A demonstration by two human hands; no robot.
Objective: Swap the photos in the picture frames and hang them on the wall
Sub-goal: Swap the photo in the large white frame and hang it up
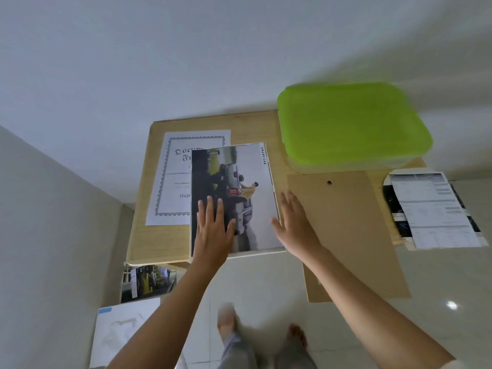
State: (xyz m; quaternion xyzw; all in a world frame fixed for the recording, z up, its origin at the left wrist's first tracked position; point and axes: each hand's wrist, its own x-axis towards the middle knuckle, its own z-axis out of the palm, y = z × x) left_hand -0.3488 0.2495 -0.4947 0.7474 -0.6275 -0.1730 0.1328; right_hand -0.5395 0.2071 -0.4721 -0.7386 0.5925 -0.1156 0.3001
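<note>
A car photo [247, 182] marked "SMART CAB" lies in a thin white picture frame [274, 198] on a small wooden table [138, 235]. My left hand [215, 227] rests flat on the photo's lower left, fingers spread. My right hand [295, 222] lies flat beside the frame's right edge, thumb touching that edge, fingers on a brown backing board [354, 235]. A document sheet with an ornate border [173, 182] lies partly under the frame at the left.
A lime green lidded plastic box [351, 126] stands at the table's back right. A printed leaflet [434, 211] hangs off the right edge. On the floor at the left are another photo [146, 282] and a white sheet [119, 334]. White walls surround the table.
</note>
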